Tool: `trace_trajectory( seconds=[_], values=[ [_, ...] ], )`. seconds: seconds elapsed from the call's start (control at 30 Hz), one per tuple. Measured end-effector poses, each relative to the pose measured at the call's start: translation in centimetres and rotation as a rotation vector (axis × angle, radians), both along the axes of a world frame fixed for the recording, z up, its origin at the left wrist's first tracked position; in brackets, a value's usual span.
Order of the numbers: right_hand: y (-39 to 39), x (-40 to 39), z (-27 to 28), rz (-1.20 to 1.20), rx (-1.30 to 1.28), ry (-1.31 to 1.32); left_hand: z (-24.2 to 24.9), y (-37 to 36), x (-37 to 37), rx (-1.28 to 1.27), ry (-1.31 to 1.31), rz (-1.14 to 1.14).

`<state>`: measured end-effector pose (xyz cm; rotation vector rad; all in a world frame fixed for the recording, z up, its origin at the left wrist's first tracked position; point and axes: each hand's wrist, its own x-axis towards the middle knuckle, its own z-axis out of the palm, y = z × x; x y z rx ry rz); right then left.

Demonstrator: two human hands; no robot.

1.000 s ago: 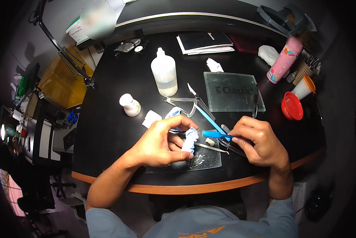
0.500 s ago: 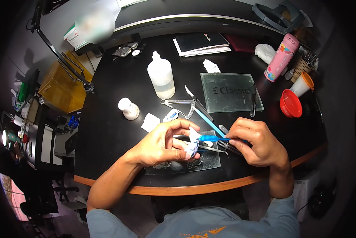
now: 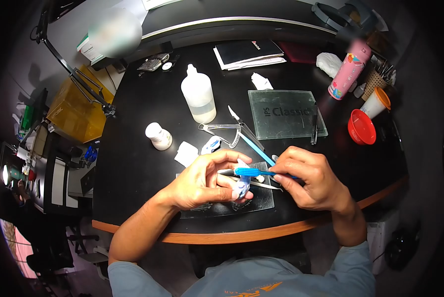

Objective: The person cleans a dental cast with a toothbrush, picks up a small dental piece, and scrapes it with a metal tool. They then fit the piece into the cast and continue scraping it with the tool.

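Observation:
Between the fingers and thumb of my left hand (image 3: 198, 184) is a small white and bluish-purple dental model (image 3: 242, 187). My right hand (image 3: 307, 179) pinches the handle of a blue toothbrush (image 3: 247, 172). The brush head lies across the upper part of the model, its bristles mostly hidden from me. Below both hands, a glass slab (image 3: 264, 202) carries thin instruments, partly covered by my fingers. Just beyond my left hand lie a white block (image 3: 186, 154) and another blue and white piece (image 3: 211, 145).
A small white bottle (image 3: 158, 136) and a large squeeze bottle (image 3: 199, 96) stand at left. Behind my hands lie a caliper (image 3: 222, 130) and a glass plate (image 3: 281, 114). A red bowl (image 3: 361, 127), an orange-rimmed cup (image 3: 375, 103) and a pink flask (image 3: 349, 72) are at right.
The toothbrush has moved left with my right hand, so its head now overlaps the upper part of the dental model. My left hand stays nearly in place, the model slightly turned.

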<state>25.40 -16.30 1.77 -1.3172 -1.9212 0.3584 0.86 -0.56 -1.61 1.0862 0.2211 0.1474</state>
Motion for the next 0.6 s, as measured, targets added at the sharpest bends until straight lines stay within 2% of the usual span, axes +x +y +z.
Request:
trace_trajectory(
  seconds=[0.3,0.53,0.6],
  values=[
    [-0.3,0.9,0.6,0.0,-0.059,-0.007,-0.4,-0.5,0.4,-0.029,-0.108,0.149],
    [0.1,-0.2,-0.1,-0.06,0.054,0.068,0.0,-0.4,0.3,0.072,-0.116,0.2],
    [-0.1,0.0,0.0,-0.014,-0.027,0.032,-0.7,-0.3,0.3,0.103,-0.128,0.218]
  ],
)
